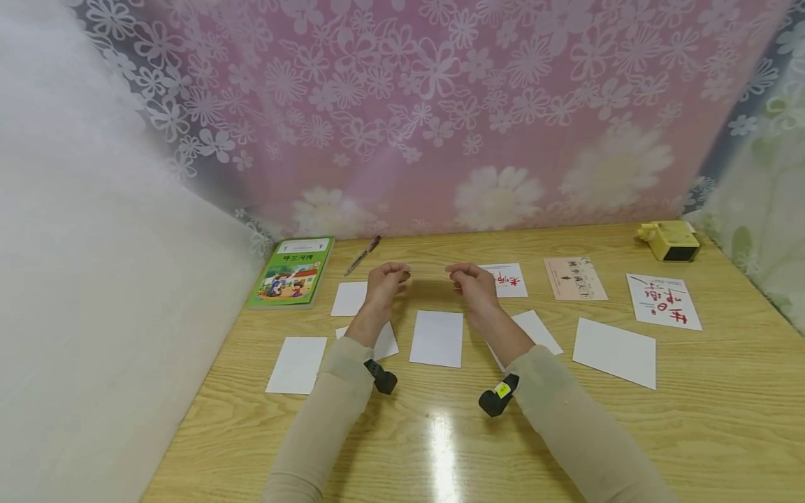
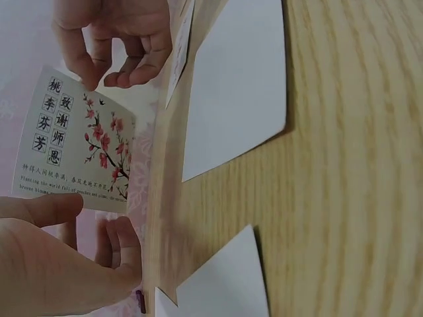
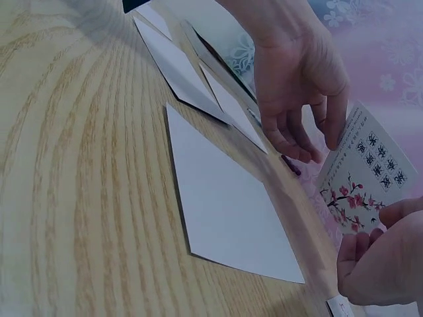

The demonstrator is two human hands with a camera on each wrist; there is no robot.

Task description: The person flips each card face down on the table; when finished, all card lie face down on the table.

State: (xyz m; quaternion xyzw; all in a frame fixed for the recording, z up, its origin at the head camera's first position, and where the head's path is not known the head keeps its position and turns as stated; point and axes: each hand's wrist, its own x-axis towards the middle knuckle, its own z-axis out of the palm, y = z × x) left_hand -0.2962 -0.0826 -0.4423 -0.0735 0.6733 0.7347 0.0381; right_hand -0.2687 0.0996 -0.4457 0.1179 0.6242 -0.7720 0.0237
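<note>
A greeting card [image 2: 73,139] with pink blossoms and boxed black characters is held up above the table between both hands. My left hand [image 1: 383,285] pinches one edge of it between thumb and fingers. At the opposite edge, my right hand [image 1: 476,286] pinches it the same way. The right wrist view shows the card's printed face, tilted; in the head view it appears nearly edge-on. Below the hands lies a blank white card [image 1: 437,339] on the wooden table [image 1: 402,426]. Other white cards [image 1: 533,332] lie partly under the forearms.
At the back left sit a green book [image 1: 292,274] and a pen [image 1: 363,256]. Cards with red writing [image 1: 664,302] and a pink printed card [image 1: 575,279] lie to the right. A yellow sharpener-like object [image 1: 669,241] stands at the back right, before the floral curtain [image 1: 440,126].
</note>
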